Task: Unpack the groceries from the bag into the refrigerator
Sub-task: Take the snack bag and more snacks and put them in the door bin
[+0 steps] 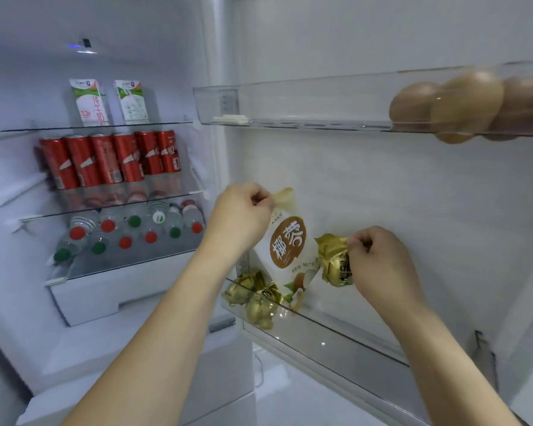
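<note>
My left hand (240,216) pinches the top corner of a white snack pouch (286,253) with a brown round label, which hangs tilted over the lower door bin (336,336). My right hand (379,259) grips a gold foil-wrapped item (333,262) just right of the pouch, above the same bin. Several more gold foil-wrapped items (253,296) lie in the bin's left end, beside the pouch's lower edge. The grocery bag is out of view.
The upper door bin (290,103) holds brown eggs (443,103) at its right end. Inside the fridge, two cartons (90,101) stand on the top glass shelf, red cans (111,158) on the middle one, and water bottles (130,229) lie below.
</note>
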The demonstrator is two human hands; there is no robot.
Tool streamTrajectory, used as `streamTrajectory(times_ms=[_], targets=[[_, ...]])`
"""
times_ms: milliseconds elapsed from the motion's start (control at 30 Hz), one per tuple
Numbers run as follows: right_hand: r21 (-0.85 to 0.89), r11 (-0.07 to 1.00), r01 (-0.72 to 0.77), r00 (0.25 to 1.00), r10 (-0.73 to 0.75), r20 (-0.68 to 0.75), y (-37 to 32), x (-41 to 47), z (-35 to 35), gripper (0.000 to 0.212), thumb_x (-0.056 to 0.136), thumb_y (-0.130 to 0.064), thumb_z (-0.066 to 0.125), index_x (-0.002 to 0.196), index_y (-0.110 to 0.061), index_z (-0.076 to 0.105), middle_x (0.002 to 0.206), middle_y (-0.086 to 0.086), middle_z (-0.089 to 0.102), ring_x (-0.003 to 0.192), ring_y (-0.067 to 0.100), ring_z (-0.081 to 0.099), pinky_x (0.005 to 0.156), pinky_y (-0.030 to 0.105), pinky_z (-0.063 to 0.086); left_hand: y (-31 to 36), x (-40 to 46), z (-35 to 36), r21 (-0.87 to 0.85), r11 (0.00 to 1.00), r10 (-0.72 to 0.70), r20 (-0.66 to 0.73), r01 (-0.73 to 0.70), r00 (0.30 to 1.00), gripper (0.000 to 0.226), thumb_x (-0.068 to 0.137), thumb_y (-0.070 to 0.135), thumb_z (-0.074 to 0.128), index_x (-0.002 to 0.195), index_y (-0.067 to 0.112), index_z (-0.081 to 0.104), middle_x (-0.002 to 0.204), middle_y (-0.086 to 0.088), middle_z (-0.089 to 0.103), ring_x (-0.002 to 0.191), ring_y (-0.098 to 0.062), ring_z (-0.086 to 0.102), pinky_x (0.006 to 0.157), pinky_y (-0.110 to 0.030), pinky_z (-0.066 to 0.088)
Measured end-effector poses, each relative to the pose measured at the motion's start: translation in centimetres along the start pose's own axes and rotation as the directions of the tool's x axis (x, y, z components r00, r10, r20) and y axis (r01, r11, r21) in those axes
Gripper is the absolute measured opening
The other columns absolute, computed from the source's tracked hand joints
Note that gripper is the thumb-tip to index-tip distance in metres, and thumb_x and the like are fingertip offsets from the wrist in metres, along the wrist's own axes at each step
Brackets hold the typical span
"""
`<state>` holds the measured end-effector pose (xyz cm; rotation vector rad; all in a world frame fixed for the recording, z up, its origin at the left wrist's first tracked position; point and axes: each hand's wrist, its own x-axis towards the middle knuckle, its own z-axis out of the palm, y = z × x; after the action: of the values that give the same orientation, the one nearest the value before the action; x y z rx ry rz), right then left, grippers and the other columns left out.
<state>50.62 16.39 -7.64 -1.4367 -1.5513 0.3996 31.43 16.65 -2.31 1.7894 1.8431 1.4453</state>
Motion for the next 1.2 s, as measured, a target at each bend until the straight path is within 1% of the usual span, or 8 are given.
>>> streamTrajectory(times_ms=[100,133,300,533,733,867,1067,1200], targets=[[-0.096,0.995,0.006,1.000,-0.005,0.009,0.4,0.0,1.2,0.013,0.094,-0.018,0.047,0.086,-0.018,0.058,0.091,-0.002,0.058,0.084,0.016,0.055,0.063,0.028,0.037,-1.9,0.8,1.3,-0.024,0.998,-0.047,0.117,0.050,0.992,0.014,0.092,0.021,0.060,0.091,0.018,0.073,0.086,0.005,0.070,0.084,-0.015,0.064,0.075,-0.031,0.053],[-0.119,0.993,0.002,1.000,0.001,0.026,0.4,0.0,1.5,0.013,0.094,-0.019,0.047,0.087,-0.018,0.058,0.091,-0.002,0.058,0.085,0.017,0.055,0.066,0.029,0.038,-2.4,1.0,1.7,-0.036,0.998,-0.053,0.142,0.059,0.988,0.014,0.092,0.020,0.060,0.090,0.017,0.073,0.087,0.004,0.070,0.085,-0.015,0.064,0.076,-0.031,0.053],[-0.224,0.975,0.005,0.993,0.021,0.112,0.6,0.1,3.0,0.015,0.094,-0.018,0.047,0.082,-0.016,0.057,0.092,0.001,0.059,0.083,0.017,0.054,0.068,0.027,0.035,-4.4,1.4,2.8,-0.016,0.998,-0.063,0.215,0.068,0.975,0.015,0.093,0.019,0.058,0.084,0.018,0.070,0.076,0.006,0.065,0.070,-0.010,0.057,0.057,-0.022,0.039],[-0.312,0.950,0.013,0.973,0.060,0.222,1.3,-0.3,4.9,0.016,0.094,-0.019,0.046,0.087,-0.012,0.058,0.099,0.004,0.057,0.090,0.021,0.054,0.073,0.027,0.038,-6.5,1.1,3.5,0.077,0.993,-0.103,0.229,0.087,0.968,0.015,0.093,0.020,0.058,0.089,0.017,0.072,0.080,0.006,0.066,0.071,-0.007,0.059,0.054,-0.022,0.042],[-0.407,0.913,0.014,0.970,0.085,0.226,1.5,-0.4,5.4,0.018,0.093,-0.014,0.044,0.093,-0.006,0.061,0.102,0.009,0.059,0.094,0.026,0.057,0.075,0.029,0.043,-7.4,0.4,3.5,0.002,0.989,-0.147,0.220,0.151,0.964,0.014,0.091,0.022,0.059,0.085,0.018,0.070,0.083,0.000,0.070,0.081,-0.021,0.067,0.072,-0.036,0.055],[-0.476,0.879,0.002,0.955,0.140,0.263,1.9,-0.8,5.7,0.013,0.090,-0.009,0.044,0.091,-0.005,0.056,0.107,0.013,0.058,0.099,0.030,0.057,0.073,0.029,0.039,-8.4,-0.4,3.7,-0.036,0.981,-0.175,0.245,0.189,0.954,0.013,0.090,0.023,0.058,0.082,0.021,0.067,0.084,-0.004,0.071,0.080,-0.026,0.069,0.074,-0.044,0.057],[-0.443,0.896,-0.004,0.958,0.131,0.255,2.0,-1.1,5.6,0.016,0.090,-0.012,0.044,0.094,-0.006,0.057,0.102,0.009,0.059,0.089,0.026,0.053,0.068,0.029,0.036,-8.9,-1.2,4.1,0.048,0.992,-0.120,0.161,0.114,0.980,0.014,0.092,0.025,0.052,0.092,0.022,0.065,0.084,0.002,0.069,0.074,-0.015,0.065,0.062,-0.031,0.052],[-0.442,0.897,0.001,0.941,0.149,0.304,1.7,-1.4,5.4,0.019,0.092,-0.018,0.043,0.099,-0.008,0.057,0.104,0.008,0.060,0.096,0.027,0.055,0.072,0.030,0.041,-9.2,-1.7,4.6,0.164,0.986,-0.058,0.132,0.036,0.990,0.019,0.093,0.027,0.049,0.101,0.018,0.064,0.085,-0.002,0.067,0.071,-0.016,0.061,0.054,-0.025,0.042]])
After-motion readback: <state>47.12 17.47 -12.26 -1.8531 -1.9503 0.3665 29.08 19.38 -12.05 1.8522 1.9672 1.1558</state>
